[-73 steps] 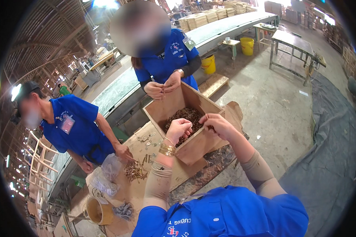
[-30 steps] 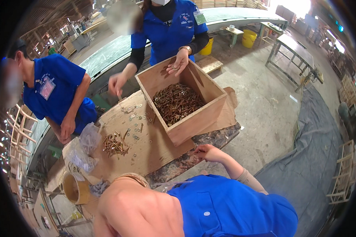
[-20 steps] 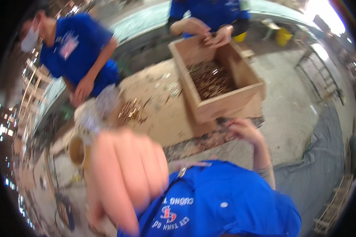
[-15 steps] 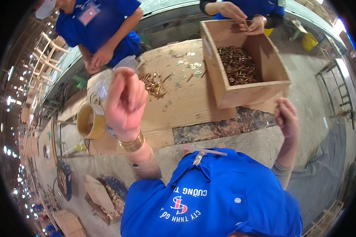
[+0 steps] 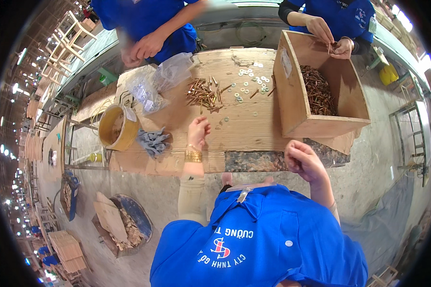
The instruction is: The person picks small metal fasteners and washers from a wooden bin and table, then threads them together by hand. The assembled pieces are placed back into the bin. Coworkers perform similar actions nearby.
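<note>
My left hand (image 5: 198,132) is closed, its fingers curled, over the cardboard (image 5: 254,131) covering the table. It is just in front of a loose pile of brass-coloured bolts (image 5: 203,95). My right hand (image 5: 302,161) is also closed, over the table's near edge in front of a wooden box (image 5: 330,123). Whatever either hand might hold is hidden by the fingers. Many more bolts (image 5: 317,91) lie inside the box. Flat metal washers (image 5: 246,72) and a few single bolts are scattered between the pile and the box.
Left of the pile are clear plastic bags (image 5: 146,95), a grey-blue glove (image 5: 153,142) and a yellow tub (image 5: 129,129). Across the table, one co-worker's hands (image 5: 147,46) are near the bags; another's hands (image 5: 341,48) handle a bolt over the box. A wood-scrap container (image 5: 143,220) stands on the floor.
My left hand has come down from its raised place to beside the bolt pile. My right hand has moved left, in front of the box. The view has shifted.
</note>
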### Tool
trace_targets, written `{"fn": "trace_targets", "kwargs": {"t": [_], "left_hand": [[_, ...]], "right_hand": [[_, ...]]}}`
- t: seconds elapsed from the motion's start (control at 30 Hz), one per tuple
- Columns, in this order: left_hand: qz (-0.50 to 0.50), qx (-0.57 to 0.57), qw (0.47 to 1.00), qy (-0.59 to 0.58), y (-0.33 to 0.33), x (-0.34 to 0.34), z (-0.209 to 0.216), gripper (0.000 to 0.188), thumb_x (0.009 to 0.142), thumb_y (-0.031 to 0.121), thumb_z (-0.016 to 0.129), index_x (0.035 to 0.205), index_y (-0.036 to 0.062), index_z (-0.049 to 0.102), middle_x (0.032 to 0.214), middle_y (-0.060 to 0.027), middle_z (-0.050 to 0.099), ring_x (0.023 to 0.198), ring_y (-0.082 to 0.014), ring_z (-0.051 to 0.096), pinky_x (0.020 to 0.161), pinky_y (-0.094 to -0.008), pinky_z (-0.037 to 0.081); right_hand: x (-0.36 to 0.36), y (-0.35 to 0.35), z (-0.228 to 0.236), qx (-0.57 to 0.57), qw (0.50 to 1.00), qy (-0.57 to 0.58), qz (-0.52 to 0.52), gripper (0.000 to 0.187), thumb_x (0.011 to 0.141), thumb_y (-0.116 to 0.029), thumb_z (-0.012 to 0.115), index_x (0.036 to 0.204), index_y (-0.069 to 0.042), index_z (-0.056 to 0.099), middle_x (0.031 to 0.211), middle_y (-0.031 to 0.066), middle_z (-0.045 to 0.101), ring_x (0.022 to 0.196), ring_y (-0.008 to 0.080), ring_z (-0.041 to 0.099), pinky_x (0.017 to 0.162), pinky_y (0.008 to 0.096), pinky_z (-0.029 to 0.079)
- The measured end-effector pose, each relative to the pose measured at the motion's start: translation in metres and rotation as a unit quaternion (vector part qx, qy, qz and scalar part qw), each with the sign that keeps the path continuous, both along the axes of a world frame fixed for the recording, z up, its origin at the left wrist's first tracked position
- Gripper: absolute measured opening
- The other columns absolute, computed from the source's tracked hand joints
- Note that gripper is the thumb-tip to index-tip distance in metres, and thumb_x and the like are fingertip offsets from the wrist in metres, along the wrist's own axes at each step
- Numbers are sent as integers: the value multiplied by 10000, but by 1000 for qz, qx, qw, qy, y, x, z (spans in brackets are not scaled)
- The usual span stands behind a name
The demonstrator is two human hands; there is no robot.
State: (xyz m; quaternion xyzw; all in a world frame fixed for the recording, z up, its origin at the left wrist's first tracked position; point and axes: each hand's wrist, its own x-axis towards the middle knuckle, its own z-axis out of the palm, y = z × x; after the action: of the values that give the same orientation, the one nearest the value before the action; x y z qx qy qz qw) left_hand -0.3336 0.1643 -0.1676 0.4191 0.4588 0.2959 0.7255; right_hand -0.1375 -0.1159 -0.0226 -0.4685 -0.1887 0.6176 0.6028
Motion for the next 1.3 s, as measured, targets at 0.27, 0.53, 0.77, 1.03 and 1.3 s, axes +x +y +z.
{"fn": "trace_targets", "kwargs": {"t": [0.27, 0.53, 0.77, 1.03, 1.3], "left_hand": [[-37, 458, 816, 350, 68, 52, -17, 228, 728, 144, 557, 904, 0, 578, 750, -145, 604, 675, -261, 586, 566, -369, 457], [-228, 440, 660, 564, 83, 98, 19, 331, 730, 273, 564, 1028, 130, 548, 911, -154, 614, 862, -323, 593, 749, -426, 476], [-334, 464, 574, 586, 73, 110, 38, 314, 721, 249, 600, 954, 40, 581, 960, -178, 601, 902, -308, 589, 773, -386, 484], [-338, 470, 622, 527, 103, 97, 27, 288, 638, 234, 674, 843, 35, 639, 914, -185, 612, 880, -318, 590, 752, -379, 490], [-280, 530, 691, 404, 111, 79, 36, 156, 586, 171, 662, 666, 37, 661, 652, -152, 617, 657, -283, 620, 645, -352, 491]], "right_hand": [[-36, 18, -22, -86, 995, -32, 25, 150, 848, -217, 527, 754, -111, 479, 582, -46, 450, 465, 17, 362, 407, 153, 258], [-46, 11, -56, -118, 986, -113, -17, 197, 825, -303, 550, 777, -113, 532, 583, -48, 489, 467, 30, 395, 421, 177, 287], [-53, 1, -55, -133, 981, -105, -92, 183, 830, -274, 539, 773, -100, 530, 593, -34, 472, 472, 42, 375, 416, 193, 287], [-60, -6, -65, -121, 985, -39, -119, 189, 847, -280, 528, 769, -107, 516, 597, -24, 471, 467, 49, 368, 419, 188, 283], [-56, 21, -78, -110, 986, 34, -122, 137, 867, -208, 487, 824, -80, 512, 618, -3, 496, 497, 73, 455, 432, 204, 382]]}}
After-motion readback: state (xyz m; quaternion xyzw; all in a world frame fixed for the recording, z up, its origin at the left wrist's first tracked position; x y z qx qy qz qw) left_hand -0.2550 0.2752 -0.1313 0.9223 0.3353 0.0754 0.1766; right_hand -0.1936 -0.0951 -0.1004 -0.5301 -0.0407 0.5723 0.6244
